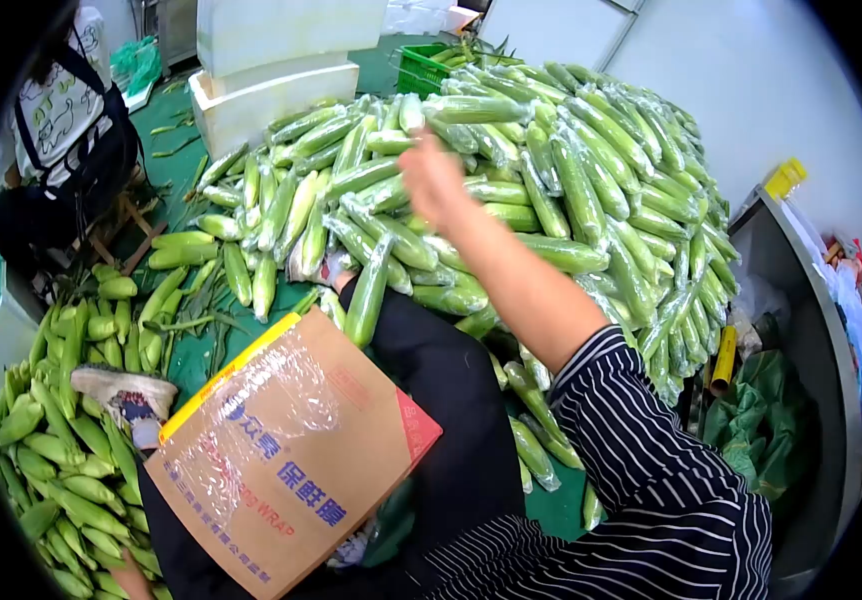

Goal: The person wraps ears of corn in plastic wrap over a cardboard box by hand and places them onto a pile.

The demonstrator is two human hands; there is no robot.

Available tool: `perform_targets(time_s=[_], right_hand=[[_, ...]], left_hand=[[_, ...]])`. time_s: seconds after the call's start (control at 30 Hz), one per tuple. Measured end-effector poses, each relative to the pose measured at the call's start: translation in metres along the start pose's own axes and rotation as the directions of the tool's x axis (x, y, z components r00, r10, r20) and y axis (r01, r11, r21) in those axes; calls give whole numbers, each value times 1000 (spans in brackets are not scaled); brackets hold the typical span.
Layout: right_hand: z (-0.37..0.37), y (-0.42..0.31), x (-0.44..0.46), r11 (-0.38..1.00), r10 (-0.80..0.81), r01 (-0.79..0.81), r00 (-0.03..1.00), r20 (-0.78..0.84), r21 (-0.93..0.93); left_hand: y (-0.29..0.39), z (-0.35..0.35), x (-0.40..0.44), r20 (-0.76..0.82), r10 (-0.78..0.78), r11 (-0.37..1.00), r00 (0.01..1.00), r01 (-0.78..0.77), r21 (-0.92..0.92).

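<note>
My right hand (pixel 431 180), blurred by motion, is over the big pile of film-wrapped corn (pixel 591 190); whether its fingers hold anything is unclear. A wrapped cob (pixel 411 113) lies near its fingertips. At the bottom left, part of my left hand (pixel 133 578) shows among unwrapped green cobs (pixel 86 505), its fingers hidden. A cardboard cling-film box (pixel 291 450) rests across my lap, with clear film crumpled on top. One wrapped cob (pixel 369 295) leans near my knee, just beyond the box.
Another person (pixel 71 120) sits at the upper left. White foam boxes (pixel 271 100) and a green crate (pixel 421 70) stand behind the pile. At the right is a grey metal bin (pixel 801 300) beside green sacking (pixel 761 420). Leaf scraps litter the green floor (pixel 191 350).
</note>
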State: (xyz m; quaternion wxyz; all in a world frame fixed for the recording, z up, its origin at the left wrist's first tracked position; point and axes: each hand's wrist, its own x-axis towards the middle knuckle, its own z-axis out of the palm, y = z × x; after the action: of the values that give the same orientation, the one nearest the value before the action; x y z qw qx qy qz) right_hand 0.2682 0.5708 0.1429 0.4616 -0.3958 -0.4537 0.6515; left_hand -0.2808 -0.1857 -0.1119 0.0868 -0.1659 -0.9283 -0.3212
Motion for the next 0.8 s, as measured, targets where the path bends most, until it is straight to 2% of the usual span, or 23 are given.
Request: perform_targets(time_s=[0.03,0.07,0.1,0.13,0.17,0.2,0.23,0.3,0.4,0.53,0.63,0.7,0.77,0.8], right_hand=[[23,29,-47,943,-111,148,984,138,-298],[44,42,-97,869,-61,158,975,214,-470],[43,73,-127,874,48,137,931,362,-467],[41,98,-152,872,71,206,845,530,-444],[46,96,-185,751,141,308,790,597,-584],[46,94,-206,771,298,192,733,611,-607],[45,97,-219,819,432,-26,685,587,-574],[36,112,-233,877,364,-63,734,573,-477],[16,118,-238,850,210,130,805,555,-510],[-3,122,-236,830,254,40,861,441,-556],[-6,121,-243,795,222,97,872,436,-599],[-5,122,-249,753,98,235,884,458,-614],[-6,114,-242,734,249,241,774,582,-635],[-5,115,-235,624,190,478,675,713,-618]], left_hand=[[-41,9,-5,89,-90,990,992,79,119],[-25,12,-17,127,-155,978,980,135,158],[-8,15,-28,146,-195,971,970,170,168],[1,18,-36,151,-215,967,965,188,174],[9,19,-40,154,-228,964,961,200,177],[12,18,-43,157,-243,960,957,213,182],[16,16,-47,154,-258,955,954,228,189],[29,16,-53,138,-285,947,949,257,193],[39,13,-65,135,-316,937,939,287,198],[43,-1,-87,123,-369,915,921,337,221],[38,-8,-104,114,-411,898,905,380,220],[45,-27,-128,94,-456,871,885,422,253],[66,-52,-150,22,-516,812,856,482,328],[86,-70,-148,-57,-497,803,866,484,347]])
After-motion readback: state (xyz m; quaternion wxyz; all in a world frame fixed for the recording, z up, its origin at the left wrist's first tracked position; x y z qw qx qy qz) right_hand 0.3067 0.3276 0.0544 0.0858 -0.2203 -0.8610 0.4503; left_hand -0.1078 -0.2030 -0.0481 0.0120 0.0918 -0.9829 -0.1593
